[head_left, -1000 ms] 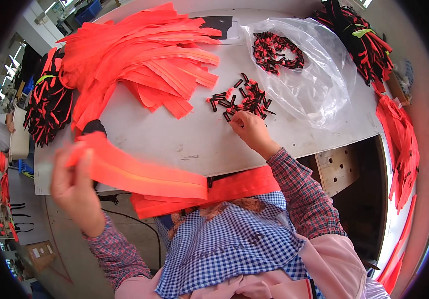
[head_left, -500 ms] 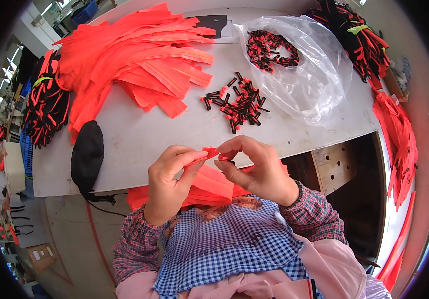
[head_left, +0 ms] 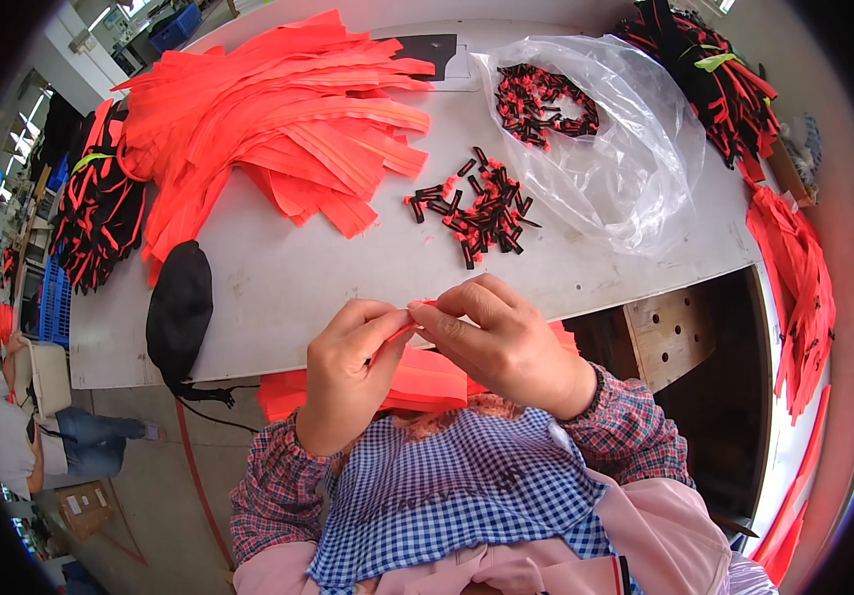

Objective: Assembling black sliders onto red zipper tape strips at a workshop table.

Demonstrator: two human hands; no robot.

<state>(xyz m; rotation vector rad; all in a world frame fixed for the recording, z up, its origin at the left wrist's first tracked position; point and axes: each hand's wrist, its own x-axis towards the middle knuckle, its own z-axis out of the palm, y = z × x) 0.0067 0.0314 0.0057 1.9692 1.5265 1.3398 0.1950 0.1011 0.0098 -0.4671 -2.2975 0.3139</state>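
Above my lap, my left hand (head_left: 351, 372) pinches the end of an orange-red zipper tape (head_left: 399, 331) between thumb and fingers. My right hand (head_left: 516, 342) meets it at the tape's tip, its thumb and forefinger pressed together there. The small red-and-black zipper slider seen in the right fingers a moment ago is now hidden by them. More orange-red tape (head_left: 415, 381) lies across my lap under both hands. Just beyond my hands, a loose heap of black-and-red zipper sliders (head_left: 487, 213) rests on the white table (head_left: 278, 288).
A large fan of orange-red zipper tapes (head_left: 278, 119) covers the far left. Behind the heap, a clear plastic bag (head_left: 645, 183) holds more sliders. A black cloth roll (head_left: 179, 307) hangs at the left edge; tape bundles (head_left: 792, 288) hang at right. A person (head_left: 25, 426) is at far left.
My right hand has moved left and closed the gap to my left hand, bringing its fingers onto the tape end. A person has come further into view at the left.
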